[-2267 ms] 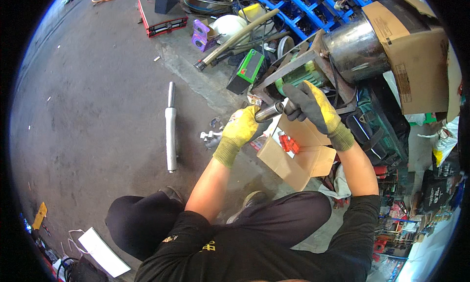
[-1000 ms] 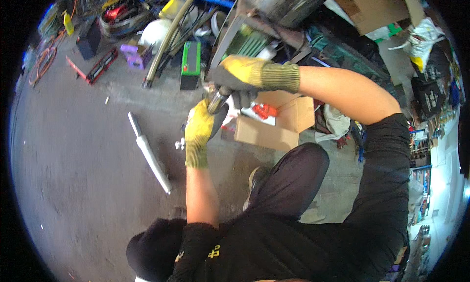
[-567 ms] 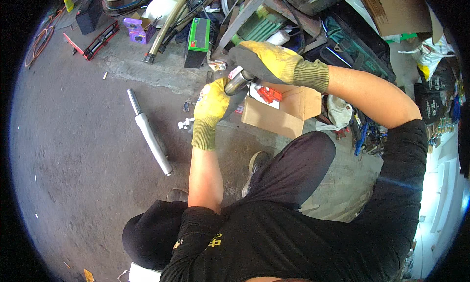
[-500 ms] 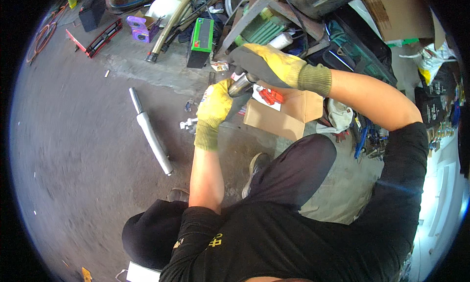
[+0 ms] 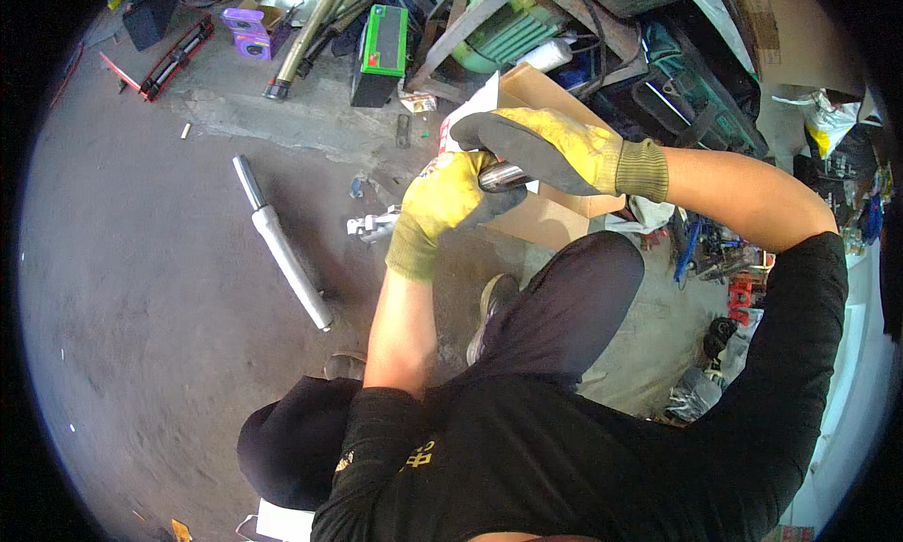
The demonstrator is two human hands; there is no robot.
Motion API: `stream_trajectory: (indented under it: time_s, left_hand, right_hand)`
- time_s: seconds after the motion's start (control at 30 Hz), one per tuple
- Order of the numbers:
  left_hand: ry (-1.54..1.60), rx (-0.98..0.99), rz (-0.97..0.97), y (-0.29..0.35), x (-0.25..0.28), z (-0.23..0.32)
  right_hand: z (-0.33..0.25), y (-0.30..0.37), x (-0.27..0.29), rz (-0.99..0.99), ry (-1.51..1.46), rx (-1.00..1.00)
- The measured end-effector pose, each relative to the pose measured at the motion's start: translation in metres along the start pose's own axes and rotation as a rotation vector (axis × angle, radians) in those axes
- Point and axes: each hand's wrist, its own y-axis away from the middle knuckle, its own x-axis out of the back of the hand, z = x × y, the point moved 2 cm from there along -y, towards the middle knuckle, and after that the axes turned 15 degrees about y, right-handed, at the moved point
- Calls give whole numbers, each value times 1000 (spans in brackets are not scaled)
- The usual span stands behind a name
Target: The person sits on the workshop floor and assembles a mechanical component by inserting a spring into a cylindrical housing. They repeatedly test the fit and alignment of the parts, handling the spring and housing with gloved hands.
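A shiny metal tube (image 5: pixel 505 175) is held between my two hands; most of its length is hidden by the gloves. My left hand (image 5: pixel 446 199), in a yellow work glove with grey palm, wraps around it. On the tube's right side, my right hand (image 5: pixel 546 149), gloved alike, is closed over it, palm down. Below both hands stands an open cardboard box (image 5: pixel 541 224). Left of them on the floor lies a silver fork leg (image 5: pixel 285 258), a narrow bright tube at its far end. A small silver metal bracket (image 5: pixel 372 226) lies near my left wrist.
At the back are a green-topped battery (image 5: pixel 384 53), a purple box (image 5: pixel 249 32), a long tan tube (image 5: pixel 306 39) and a metal frame around a green motor (image 5: pixel 503 41). A red-and-black tool (image 5: pixel 177 60) lies far left. Tools and bags (image 5: pixel 701 250) crowd the right.
My hands have moved slightly right with the tube, and my right hand has come lower over it. The tube now lies flatter. The whole view has shifted a little.
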Motion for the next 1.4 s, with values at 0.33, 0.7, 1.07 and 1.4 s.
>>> stream_trajectory:
  time_s: [0.33,0.7,1.07,1.4]
  left_hand:
    - [92,259,-163,-20,11,-2]
    - [-268,76,426,-25,-9,-10]
    - [211,316,-108,-28,25,-21]
    - [-146,7,377,-16,-3,6]
  right_hand:
    - [16,-15,0,108,-44,246]
    - [51,-48,-1,17,-454,68]
    - [28,-49,16,20,-53,333]
    - [22,-46,1,38,-636,40]
